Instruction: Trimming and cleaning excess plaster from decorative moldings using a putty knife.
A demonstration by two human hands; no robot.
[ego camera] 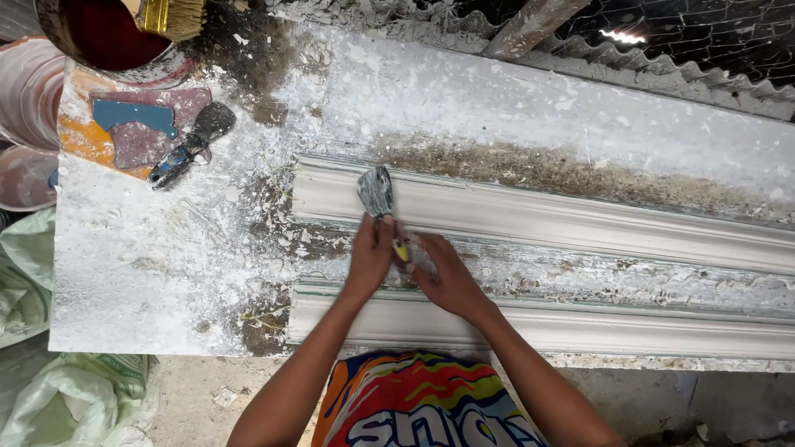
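A putty knife (378,195) with a plaster-smeared blade and a yellow handle points away from me over a long white plaster moulding (530,217). My left hand (368,258) pinches the knife just below the blade. My right hand (443,277) grips the handle end, which is mostly hidden by its fingers. The blade rests on or just above the left end of the far moulding. A second white moulding (580,327) lies parallel, closer to me, under my forearms.
The worktable (149,265) is coated in white plaster dust and crumbs. A second scraper (192,145) lies at the upper left beside blue and maroon paint patches. A bucket (108,37) with a brush stands at the top left corner. Green-white sacks (58,397) lie on the floor at left.
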